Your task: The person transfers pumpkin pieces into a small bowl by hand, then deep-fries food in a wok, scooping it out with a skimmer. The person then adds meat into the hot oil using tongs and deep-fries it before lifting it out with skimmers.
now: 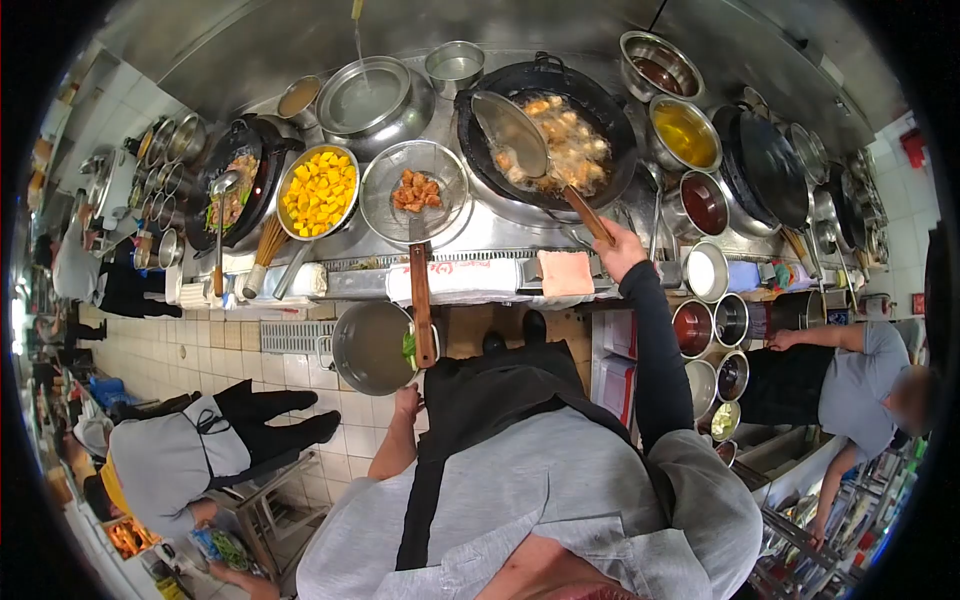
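Note:
My right hand (622, 250) is closed round the wooden handle of a large ladle (512, 135). The ladle's wide metal bowl is tilted in the left part of a black wok (620, 110), where pale golden pieces (565, 140) bubble in oil. Low at my left side, my left hand (408, 399) is closed at the near side of a deep metal pot (365, 350) and seems to grip its handle. Something leafy and green (409, 346) shows at the pot's right rim. Above it, a strainer's wooden handle (421, 305) sticks out over the counter edge.
Browned pieces (415, 190) lie in the strainer (378, 190). A bowl of yellow cubes (318, 190) stands left of it. Bowls of yellow oil (685, 135) and dark sauce (704, 203) flank the wok. One co-worker (865, 380) is at right, another (170, 455) at left.

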A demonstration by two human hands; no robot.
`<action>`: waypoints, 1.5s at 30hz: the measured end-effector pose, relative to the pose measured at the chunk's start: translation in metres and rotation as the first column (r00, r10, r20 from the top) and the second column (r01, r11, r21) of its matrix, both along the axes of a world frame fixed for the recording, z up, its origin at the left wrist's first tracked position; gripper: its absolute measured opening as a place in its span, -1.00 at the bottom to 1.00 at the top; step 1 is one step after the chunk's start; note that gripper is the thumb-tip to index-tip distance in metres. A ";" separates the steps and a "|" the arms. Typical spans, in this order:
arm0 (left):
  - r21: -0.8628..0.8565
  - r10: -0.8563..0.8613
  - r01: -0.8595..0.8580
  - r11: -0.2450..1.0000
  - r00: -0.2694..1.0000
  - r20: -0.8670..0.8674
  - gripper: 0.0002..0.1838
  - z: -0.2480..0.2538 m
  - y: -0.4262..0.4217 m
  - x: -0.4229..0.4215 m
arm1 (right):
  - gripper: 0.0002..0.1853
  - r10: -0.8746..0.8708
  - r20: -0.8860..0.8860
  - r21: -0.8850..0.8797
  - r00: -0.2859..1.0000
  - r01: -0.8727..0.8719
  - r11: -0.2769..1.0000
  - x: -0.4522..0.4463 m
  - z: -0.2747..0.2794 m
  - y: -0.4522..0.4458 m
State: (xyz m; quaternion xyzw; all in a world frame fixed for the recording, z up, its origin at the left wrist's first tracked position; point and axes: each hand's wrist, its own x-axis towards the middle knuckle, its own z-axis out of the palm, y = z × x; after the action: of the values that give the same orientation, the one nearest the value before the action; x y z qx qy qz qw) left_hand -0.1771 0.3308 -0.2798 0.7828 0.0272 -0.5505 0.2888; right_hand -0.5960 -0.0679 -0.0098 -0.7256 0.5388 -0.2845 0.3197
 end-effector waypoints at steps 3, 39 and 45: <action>0.048 -0.027 0.027 0.998 1.000 -0.005 -0.70 0.003 -0.003 0.000 | -0.50 -0.078 0.188 0.315 0.979 0.015 0.949 0.008 0.015 -0.010; -0.053 -0.367 0.370 0.928 0.929 0.054 -0.78 -0.028 0.025 0.010 | -0.43 -0.240 -0.319 0.006 0.917 0.255 0.967 -0.021 0.003 0.016; 0.017 0.007 -0.006 1.000 0.998 -0.057 -0.76 -0.024 0.011 0.008 | -0.91 -0.591 0.426 0.820 0.685 -0.015 0.573 -0.026 0.015 -0.001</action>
State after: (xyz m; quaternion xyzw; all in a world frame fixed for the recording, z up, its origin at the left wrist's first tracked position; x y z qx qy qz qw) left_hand -0.1695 0.3421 -0.3042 0.7692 0.0427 -0.5713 0.2830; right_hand -0.6218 -0.0692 0.0049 -0.2566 0.5745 -0.3156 0.7103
